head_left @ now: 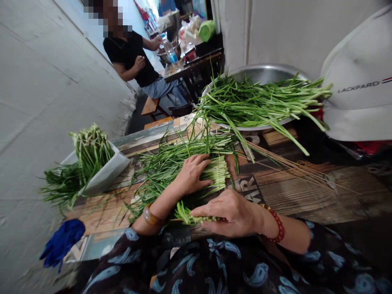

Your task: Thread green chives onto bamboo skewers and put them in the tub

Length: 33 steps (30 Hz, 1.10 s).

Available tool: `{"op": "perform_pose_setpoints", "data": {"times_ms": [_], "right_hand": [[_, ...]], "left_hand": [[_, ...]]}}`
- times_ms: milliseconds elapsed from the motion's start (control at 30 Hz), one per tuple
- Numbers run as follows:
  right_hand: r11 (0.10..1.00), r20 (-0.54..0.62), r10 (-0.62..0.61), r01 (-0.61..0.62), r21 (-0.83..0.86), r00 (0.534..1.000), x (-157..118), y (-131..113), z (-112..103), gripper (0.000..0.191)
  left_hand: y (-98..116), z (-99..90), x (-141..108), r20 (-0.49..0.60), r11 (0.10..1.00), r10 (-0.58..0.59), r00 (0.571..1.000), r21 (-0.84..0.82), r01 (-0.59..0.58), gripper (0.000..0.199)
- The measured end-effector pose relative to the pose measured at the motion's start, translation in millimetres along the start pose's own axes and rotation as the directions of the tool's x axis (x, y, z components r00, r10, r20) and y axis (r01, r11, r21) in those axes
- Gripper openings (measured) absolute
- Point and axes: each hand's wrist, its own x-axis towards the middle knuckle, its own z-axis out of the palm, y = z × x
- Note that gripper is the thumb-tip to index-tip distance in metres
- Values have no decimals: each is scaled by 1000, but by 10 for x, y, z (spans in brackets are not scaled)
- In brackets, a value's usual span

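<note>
A wide spread of green garlic chives lies on the wood-patterned table, its pale cut stem ends lined up towards the right. My left hand rests on these chives near the stems, fingers apart and stretched out. Close to the table's near edge, my right hand pinches a small bunch of chives between thumb and fingers. Whether a skewer runs through that bunch, I cannot tell. Several thin bamboo skewers lie loose to the right of the spread.
A large metal basin heaped with chives stands at the back right beside a white printed cover. At the left are a white tray holding chives and a blue glove. Another person sits beyond the table, one hand near a plastic bottle.
</note>
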Motion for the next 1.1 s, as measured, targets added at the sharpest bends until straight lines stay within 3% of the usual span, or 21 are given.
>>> {"op": "perform_pose_setpoints", "data": {"times_ms": [167,267,367,467,567,700,767,900,1000,1100], "right_hand": [[998,-63,57,-57,9,996,17,50,-10,25],[981,-101,196,-195,18,975,41,97,-21,21],[913,-58,407,-404,62,912,51,170,-14,17],[837,5,541,-539,99,841,31,247,10,21],[796,38,593,-593,122,804,-2,293,16,19],[744,117,640,-651,151,759,-34,319,-32,23],[710,148,671,-687,154,726,-45,336,-63,25],[668,173,708,-729,148,684,-69,384,-98,24],[648,160,726,-743,165,669,-85,424,-104,25],[644,159,732,-749,154,662,-95,459,-106,27]], "left_hand": [[-3,5,-125,4,1000,-22,1000,-7,22,58],[-80,9,-240,78,995,-87,993,-45,91,55],[-157,27,-355,129,979,-147,981,-127,163,45],[-173,46,-388,44,983,-169,985,-67,172,34],[-157,53,-301,-72,993,-91,993,67,96,29],[-172,22,-217,13,996,86,996,30,-86,33],[-193,-3,-293,4,997,47,999,64,-47,34],[-224,0,-659,-117,967,-126,985,209,148,34],[-197,96,-940,-161,930,-228,960,254,264,37],[-136,235,-1101,-170,931,-273,947,203,305,43]]}}
